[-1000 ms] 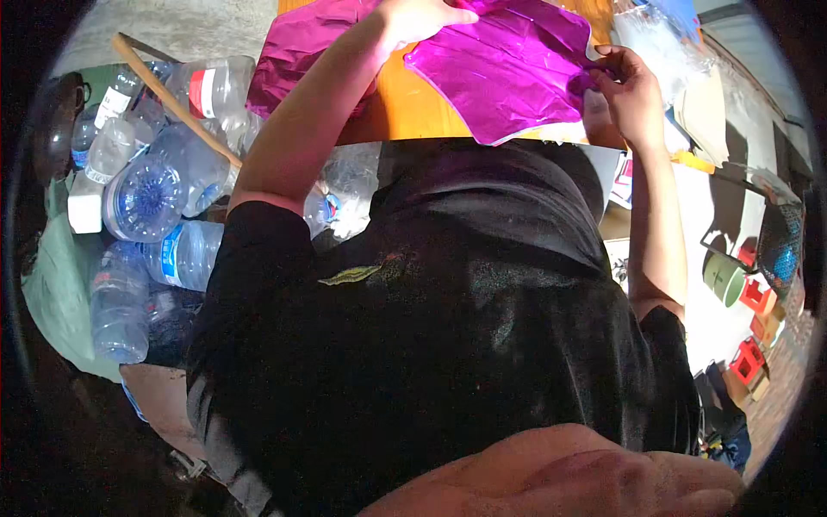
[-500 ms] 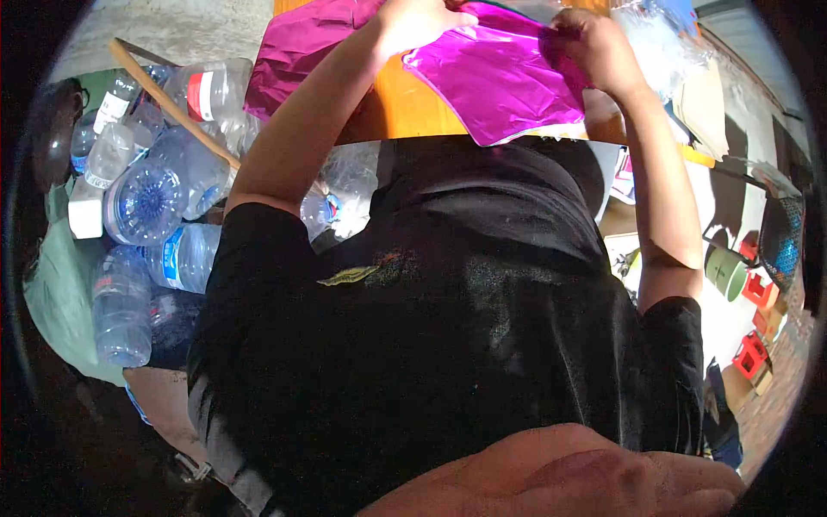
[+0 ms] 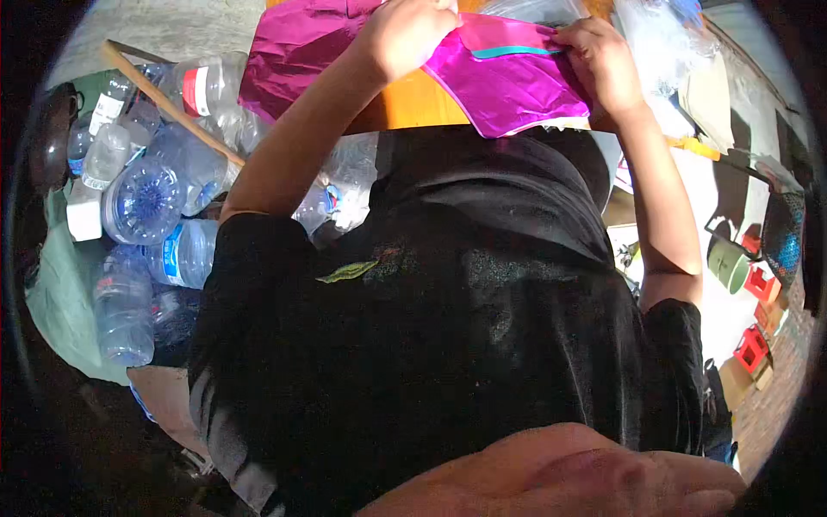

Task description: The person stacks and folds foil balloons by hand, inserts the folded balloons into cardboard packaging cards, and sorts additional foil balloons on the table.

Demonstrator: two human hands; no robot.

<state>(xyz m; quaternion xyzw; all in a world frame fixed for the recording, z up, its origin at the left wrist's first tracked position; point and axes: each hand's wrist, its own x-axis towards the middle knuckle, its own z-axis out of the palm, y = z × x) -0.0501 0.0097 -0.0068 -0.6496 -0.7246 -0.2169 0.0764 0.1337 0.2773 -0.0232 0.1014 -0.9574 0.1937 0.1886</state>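
A shiny magenta plastic bag [image 3: 512, 90] is stretched between my hands over the orange wooden table [image 3: 422, 102]. Along its top runs a pink band with a teal strip [image 3: 517, 52]. My left hand [image 3: 409, 39] is closed in a pinch at the bag's upper left edge, its fingertips near the top of the view. The upper right corner is gripped by my right hand [image 3: 603, 65], fingers bent over the edge. To the left, partly behind my left forearm, lies a second, darker magenta piece [image 3: 297, 65] of similar plastic.
Several clear plastic bottles [image 3: 142, 202] are heaped at the left, with a wooden stick [image 3: 172, 108] leaning across them. Clear plastic wrap [image 3: 659, 52] sits at the table's right end. Further right are a green cup [image 3: 728, 265] and red plastic pieces [image 3: 751, 347].
The bag's top has turned toward me, so the pink band and teal strip now show. Both hands keep their hold and have shifted slightly; my left hand is a little lower.
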